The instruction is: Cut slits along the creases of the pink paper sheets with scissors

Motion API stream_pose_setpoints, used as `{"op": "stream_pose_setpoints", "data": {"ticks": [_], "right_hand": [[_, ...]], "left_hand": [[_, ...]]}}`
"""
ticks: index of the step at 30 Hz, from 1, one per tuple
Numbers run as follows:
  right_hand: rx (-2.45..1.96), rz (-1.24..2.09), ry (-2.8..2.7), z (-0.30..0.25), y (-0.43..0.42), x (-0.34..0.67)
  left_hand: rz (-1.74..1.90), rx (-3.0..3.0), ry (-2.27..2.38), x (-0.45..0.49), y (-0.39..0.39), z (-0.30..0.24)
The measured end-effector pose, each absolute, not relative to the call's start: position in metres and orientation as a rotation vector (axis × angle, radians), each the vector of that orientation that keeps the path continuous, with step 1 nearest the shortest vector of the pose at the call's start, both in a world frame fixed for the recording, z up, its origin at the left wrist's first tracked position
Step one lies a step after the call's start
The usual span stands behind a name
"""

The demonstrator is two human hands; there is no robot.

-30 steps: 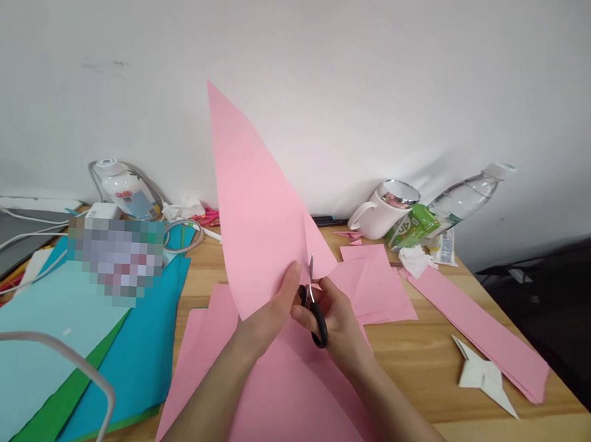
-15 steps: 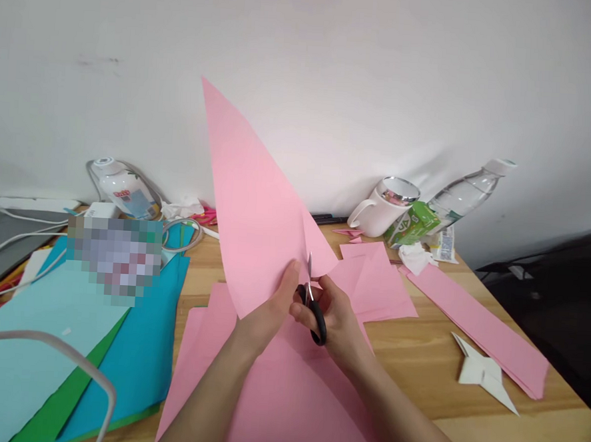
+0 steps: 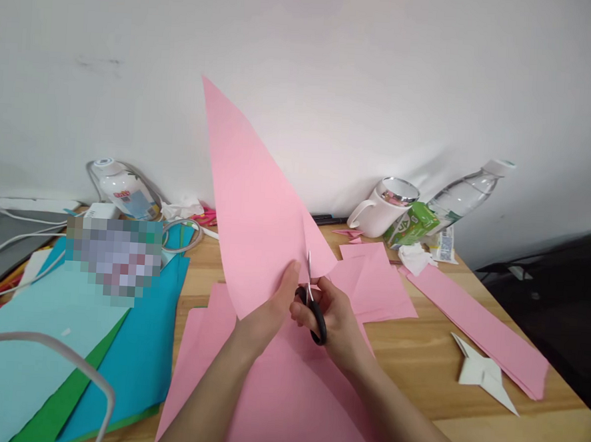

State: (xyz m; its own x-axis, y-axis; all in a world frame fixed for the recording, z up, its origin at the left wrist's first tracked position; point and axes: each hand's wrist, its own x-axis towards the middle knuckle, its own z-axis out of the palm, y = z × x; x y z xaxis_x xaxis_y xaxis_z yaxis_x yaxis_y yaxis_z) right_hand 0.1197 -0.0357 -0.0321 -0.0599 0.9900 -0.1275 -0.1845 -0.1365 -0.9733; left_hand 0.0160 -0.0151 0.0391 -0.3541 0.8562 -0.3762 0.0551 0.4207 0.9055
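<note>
A large pink paper sheet (image 3: 254,198) stands raised in front of me, its top corner pointing up and left. My left hand (image 3: 273,306) grips its lower part, thumb on the near face and the other fingers hidden behind. In my right hand (image 3: 337,317) are scissors (image 3: 318,321) with black handles. Their metal blades point upward at a slit in the sheet, close beside my left thumb. More pink sheets (image 3: 284,407) lie on the table beneath both hands.
On the left lie light blue (image 3: 33,325), blue and green sheets, with cables and a white bottle (image 3: 127,191) behind. At right are a mug (image 3: 384,206), a green box (image 3: 414,223), a clear bottle (image 3: 470,195), pink strips (image 3: 479,325) and a folded white paper star (image 3: 482,371).
Almost nothing differs. The scissor blades look slightly closer together; both hands and the raised sheet keep their places.
</note>
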Motion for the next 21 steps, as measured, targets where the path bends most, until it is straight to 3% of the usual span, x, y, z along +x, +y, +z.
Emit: {"op": "stream_pose_setpoints", "data": {"ticks": [21], "right_hand": [[-1.173,1.419,-1.007,-0.031,-0.036,0.120]], "left_hand": [[1.083,0.792,1.649,0.027,-0.023,0.053]]}}
